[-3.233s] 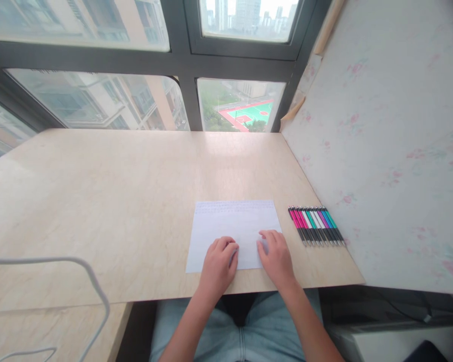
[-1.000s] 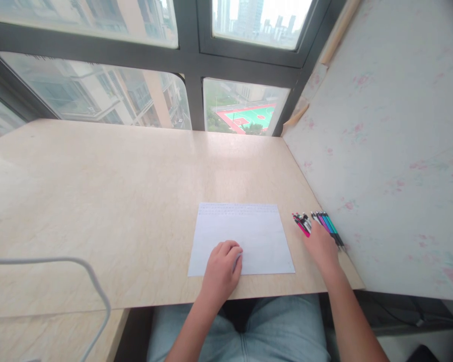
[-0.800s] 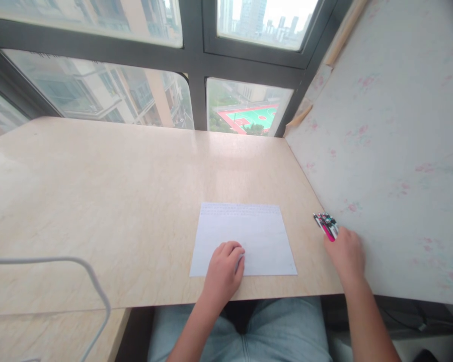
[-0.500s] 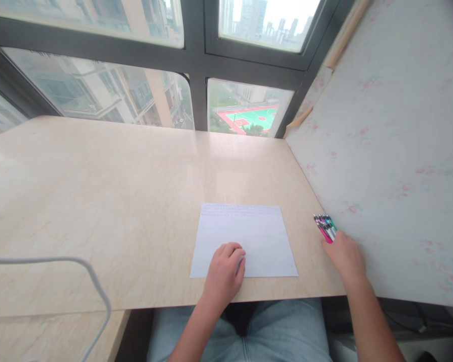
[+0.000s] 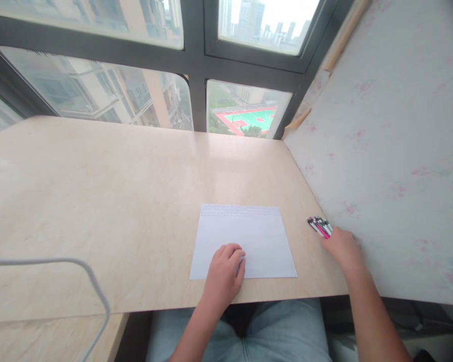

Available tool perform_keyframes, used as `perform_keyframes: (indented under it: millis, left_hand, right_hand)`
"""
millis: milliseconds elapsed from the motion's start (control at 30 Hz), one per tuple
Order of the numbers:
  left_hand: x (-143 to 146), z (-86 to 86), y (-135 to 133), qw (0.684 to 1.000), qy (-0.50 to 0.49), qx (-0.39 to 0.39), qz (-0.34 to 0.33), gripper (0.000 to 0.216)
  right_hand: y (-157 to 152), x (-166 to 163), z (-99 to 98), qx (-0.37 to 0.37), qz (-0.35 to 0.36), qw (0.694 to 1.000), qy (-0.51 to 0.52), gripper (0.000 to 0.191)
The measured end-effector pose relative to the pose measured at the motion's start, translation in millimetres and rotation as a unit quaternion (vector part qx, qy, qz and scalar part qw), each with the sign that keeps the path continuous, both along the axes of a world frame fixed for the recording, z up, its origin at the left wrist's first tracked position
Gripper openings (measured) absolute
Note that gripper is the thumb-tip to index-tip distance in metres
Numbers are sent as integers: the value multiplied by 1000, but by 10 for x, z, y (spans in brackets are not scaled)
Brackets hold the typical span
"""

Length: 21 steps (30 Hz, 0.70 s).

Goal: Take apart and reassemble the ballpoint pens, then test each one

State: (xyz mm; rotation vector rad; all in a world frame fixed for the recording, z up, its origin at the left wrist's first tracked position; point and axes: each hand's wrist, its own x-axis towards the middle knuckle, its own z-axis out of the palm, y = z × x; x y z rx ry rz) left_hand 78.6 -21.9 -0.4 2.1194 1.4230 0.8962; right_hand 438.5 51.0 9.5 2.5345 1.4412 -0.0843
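A white sheet of paper (image 5: pixel 245 236) with faint lines of writing along its far edge lies on the beige desk (image 5: pixel 117 201). My left hand (image 5: pixel 224 274) rests on the sheet's near edge with its fingers curled under. My right hand (image 5: pixel 343 249) is at the desk's right side, closed round a bundle of several coloured pens (image 5: pixel 319 226) whose ends stick out toward the window.
A flower-patterned wall panel (image 5: pixel 392 151) stands right beside the pens and my right hand. Windows run along the desk's far edge. A white wire frame (image 5: pixel 79 271) juts in at the lower left. My jeans show below the desk edge.
My right hand left the paper, reached right to the row of pens, gathered them into a bundle and now grips them. The left hand has stayed on the sheet.
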Motion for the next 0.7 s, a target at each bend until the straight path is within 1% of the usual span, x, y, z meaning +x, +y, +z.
perform_keyframes:
  millis: [167,300,467,533,700]
  left_hand:
    - [2,0,-1,1000,3,-3,1,18]
    - [9,1,0,1000,5,-10,1,17]
    - [11,-1,2,1000,4,-10,3,16]
    - [10,3,1,1000,4,-10,2,16]
    - [18,16,0,1000,4,-10,3,17]
  right_hand:
    - [31,84,34,-43,29,998,47,40]
    - [35,49,112,-73,19,995,65,43]
    - [42,-75,176,-57,6,998,33,36]
    - [55,-111,164,-56,9,998,32,33]
    - [88,-80,87,-46,-10,998,34,34]
